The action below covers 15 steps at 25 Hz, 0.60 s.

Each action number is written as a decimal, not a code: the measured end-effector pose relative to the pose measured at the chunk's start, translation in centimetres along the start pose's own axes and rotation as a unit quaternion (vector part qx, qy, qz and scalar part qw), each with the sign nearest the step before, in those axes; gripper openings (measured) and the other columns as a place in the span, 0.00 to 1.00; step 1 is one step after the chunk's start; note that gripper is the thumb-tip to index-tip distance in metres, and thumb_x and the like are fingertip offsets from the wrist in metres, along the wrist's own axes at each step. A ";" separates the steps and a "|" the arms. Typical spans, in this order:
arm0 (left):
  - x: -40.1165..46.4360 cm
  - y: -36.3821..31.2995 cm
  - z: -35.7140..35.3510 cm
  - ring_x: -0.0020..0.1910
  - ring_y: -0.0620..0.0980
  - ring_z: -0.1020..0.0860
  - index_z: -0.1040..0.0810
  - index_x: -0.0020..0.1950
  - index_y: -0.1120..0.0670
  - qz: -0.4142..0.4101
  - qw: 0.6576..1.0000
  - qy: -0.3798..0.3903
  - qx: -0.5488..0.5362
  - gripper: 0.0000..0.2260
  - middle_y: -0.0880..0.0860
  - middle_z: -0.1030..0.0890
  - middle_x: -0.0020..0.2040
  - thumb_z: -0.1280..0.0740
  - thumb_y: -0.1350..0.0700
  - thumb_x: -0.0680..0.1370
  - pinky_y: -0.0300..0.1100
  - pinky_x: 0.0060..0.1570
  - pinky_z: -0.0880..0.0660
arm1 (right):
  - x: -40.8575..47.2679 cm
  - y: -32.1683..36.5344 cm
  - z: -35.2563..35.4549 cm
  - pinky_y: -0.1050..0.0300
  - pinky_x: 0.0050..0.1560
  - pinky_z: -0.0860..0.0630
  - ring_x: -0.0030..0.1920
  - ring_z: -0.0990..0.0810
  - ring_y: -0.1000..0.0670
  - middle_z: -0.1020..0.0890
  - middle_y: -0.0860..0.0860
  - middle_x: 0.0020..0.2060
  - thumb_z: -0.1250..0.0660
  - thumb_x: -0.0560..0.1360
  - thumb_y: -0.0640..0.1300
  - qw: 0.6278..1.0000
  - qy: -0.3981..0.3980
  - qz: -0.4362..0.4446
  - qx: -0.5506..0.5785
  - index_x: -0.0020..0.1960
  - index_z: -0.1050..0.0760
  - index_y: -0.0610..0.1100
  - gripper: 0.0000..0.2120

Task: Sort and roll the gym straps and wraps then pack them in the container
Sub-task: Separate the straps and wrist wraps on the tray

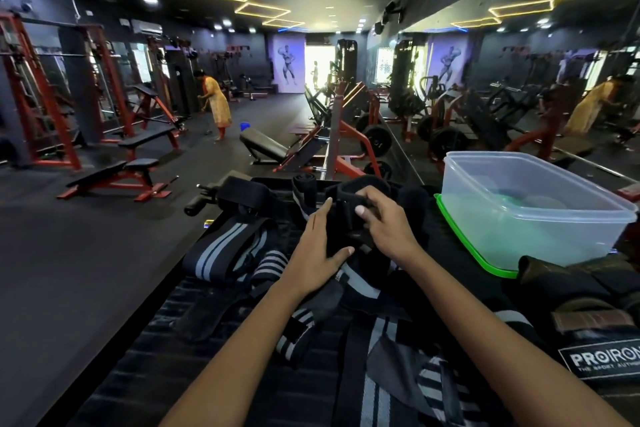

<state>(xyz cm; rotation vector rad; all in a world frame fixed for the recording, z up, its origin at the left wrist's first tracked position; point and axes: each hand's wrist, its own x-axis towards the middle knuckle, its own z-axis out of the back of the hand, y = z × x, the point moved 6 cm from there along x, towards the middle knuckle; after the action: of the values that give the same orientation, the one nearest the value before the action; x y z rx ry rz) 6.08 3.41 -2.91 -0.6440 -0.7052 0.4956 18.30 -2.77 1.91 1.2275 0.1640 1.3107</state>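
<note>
Both my hands work a black strap (346, 218) over the middle of a dark bench (145, 340). My left hand (317, 246) clasps its near end from the left, thumb on its lower edge. My right hand (384, 222) pinches the upper part with fingers curled around it. Black wraps with grey stripes (221, 250) lie loose to the left, and more striped wraps (381, 357) lie under my forearms. A rolled black wrap (304, 184) stands behind the hands. The clear plastic container (533, 211) sits at the right on its green lid (460, 239), nothing visible in it.
A dark belt-like item with a PRO IRON label (602, 362) lies at the right front. A black padded strap (239, 194) rests at the bench's far left end. Gym benches and racks fill the floor to the left; a person in yellow stands far back. A mirror wall runs along the right.
</note>
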 end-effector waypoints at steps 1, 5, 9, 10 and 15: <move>0.1 -0.1 0.1 0.73 0.47 0.37 0.51 0.79 0.49 -0.006 1.000 -0.010 -0.010 0.39 0.50 0.40 0.76 0.31 0.46 0.75 0.52 0.69 0.33 | -0.1 0.9 0.2 0.57 0.45 0.26 0.41 0.23 0.52 0.21 0.46 0.40 0.39 0.78 0.33 1.000 0.006 0.015 0.020 0.45 0.27 0.41 0.05; 0.0 -2.1 0.6 0.67 0.44 0.29 0.49 0.78 0.46 -0.033 0.996 -0.058 -0.063 0.40 0.48 0.30 0.69 0.28 0.53 0.74 0.46 0.66 0.29 | -1.3 3.0 0.7 0.51 0.50 0.24 0.47 0.20 0.46 0.20 0.46 0.43 0.39 0.79 0.35 0.997 0.029 0.056 0.050 0.48 0.25 0.40 0.04; -0.6 -4.3 1.4 0.55 0.39 0.21 0.44 0.76 0.44 -0.072 0.987 -0.093 -0.111 0.42 0.46 0.22 0.58 0.25 0.62 0.70 0.31 0.53 0.26 | -3.0 4.2 1.6 0.48 0.51 0.22 0.48 0.18 0.45 0.18 0.46 0.45 0.38 0.79 0.36 0.991 0.028 0.074 0.112 0.52 0.23 0.39 0.06; -0.6 -4.6 1.6 0.51 0.40 0.20 0.39 0.72 0.44 -0.077 0.986 -0.102 -0.109 0.38 0.45 0.21 0.55 0.25 0.62 0.68 0.33 0.50 0.25 | -3.2 4.5 2.0 0.49 0.51 0.21 0.49 0.18 0.45 0.17 0.46 0.46 0.38 0.79 0.37 0.989 0.024 0.074 0.128 0.52 0.22 0.39 0.06; -0.7 -6.0 3.2 0.51 0.31 0.23 0.34 0.63 0.53 -0.069 0.975 -0.146 -0.151 0.33 0.41 0.24 0.52 0.23 0.70 0.64 0.25 0.46 0.28 | -4.4 4.6 7.8 0.58 0.43 0.21 0.43 0.21 0.56 0.20 0.47 0.43 0.35 0.79 0.42 0.963 -0.255 0.086 0.007 0.46 0.23 0.43 0.05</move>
<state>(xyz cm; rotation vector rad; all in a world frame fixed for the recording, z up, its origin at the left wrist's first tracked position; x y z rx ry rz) 4.50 -0.05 2.72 -0.8082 -1.1094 0.3599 19.29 -11.75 6.33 1.5777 -0.3084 1.0962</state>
